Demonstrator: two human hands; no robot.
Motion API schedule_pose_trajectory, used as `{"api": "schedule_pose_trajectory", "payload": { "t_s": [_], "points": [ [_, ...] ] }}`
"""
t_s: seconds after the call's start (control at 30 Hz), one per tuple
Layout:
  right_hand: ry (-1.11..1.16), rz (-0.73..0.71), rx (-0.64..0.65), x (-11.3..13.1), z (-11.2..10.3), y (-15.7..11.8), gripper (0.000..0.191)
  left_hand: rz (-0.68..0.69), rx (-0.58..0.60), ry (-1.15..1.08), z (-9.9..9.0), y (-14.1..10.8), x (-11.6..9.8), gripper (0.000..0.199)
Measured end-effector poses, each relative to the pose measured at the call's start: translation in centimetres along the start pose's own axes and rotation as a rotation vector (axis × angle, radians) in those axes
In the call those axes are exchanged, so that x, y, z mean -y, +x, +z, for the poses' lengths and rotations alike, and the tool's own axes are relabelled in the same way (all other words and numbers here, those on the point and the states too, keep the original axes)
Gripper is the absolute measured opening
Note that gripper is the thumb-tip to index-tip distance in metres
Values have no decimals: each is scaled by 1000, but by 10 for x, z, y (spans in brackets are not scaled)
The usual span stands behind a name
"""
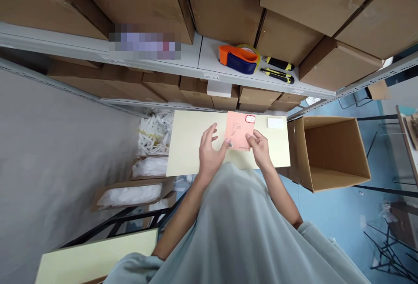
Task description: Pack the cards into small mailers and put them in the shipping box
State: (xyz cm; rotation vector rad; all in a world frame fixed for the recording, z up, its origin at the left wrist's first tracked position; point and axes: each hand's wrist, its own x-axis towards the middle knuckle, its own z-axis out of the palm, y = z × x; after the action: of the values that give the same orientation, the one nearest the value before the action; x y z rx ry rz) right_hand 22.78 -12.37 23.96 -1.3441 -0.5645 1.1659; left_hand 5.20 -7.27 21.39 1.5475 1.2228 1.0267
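Note:
A flat, pink, nearly square printed piece (241, 127) is held up over the pale yellow tabletop (186, 145). It bears lines of small text, a red-outlined label at its upper right and a barcode at its lower left. Whether it is a card or a thin booklet I cannot tell. My right hand (260, 148) pinches its right edge between thumb and fingers. My left hand (210, 151) is open at the left side, fingers spread and raised, the thumb tip at the lower left corner beside the barcode.
A small white slip (275, 123) lies at the table's right end. Beside it stands an open cardboard box (333, 153). On the shelf ahead (209, 58) are an orange-and-blue tape dispenser (240, 59), utility knives (278, 70) and stacked cartons. Boxes of white packing material (130, 195) stand at left.

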Motion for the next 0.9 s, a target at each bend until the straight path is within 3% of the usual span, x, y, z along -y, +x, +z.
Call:
{"api": "schedule_pose_trajectory", "payload": {
  "t_s": [0.1,0.2,0.3,0.4,0.5,0.6,0.7,0.77,0.9],
  "points": [
    [-30,18,47,4,-9,-1,60,-157,155,-187,-13,14,16,70],
    [-81,-2,103,7,-12,-4,57,-164,244,-288,-21,21,21,67],
    [-171,-71,181,11,-12,-6,53,-49,170,-235,-26,20,17,44],
    [-245,-229,274,17,-12,-5,42,170,92,-103,-33,20,10,10],
    [-272,-314,340,21,-12,-4,38,333,68,34,-41,20,2,15],
    [-279,-308,348,19,-10,-2,35,357,96,46,-47,18,-3,17],
    [-298,-276,309,13,-8,-1,40,263,123,-43,-49,13,-4,13],
    [-309,-220,251,5,-6,1,49,138,78,-102,-49,9,-1,13],
    [-279,-88,169,-17,2,4,74,-200,-11,-216,-51,5,15,45]
  ]
}}
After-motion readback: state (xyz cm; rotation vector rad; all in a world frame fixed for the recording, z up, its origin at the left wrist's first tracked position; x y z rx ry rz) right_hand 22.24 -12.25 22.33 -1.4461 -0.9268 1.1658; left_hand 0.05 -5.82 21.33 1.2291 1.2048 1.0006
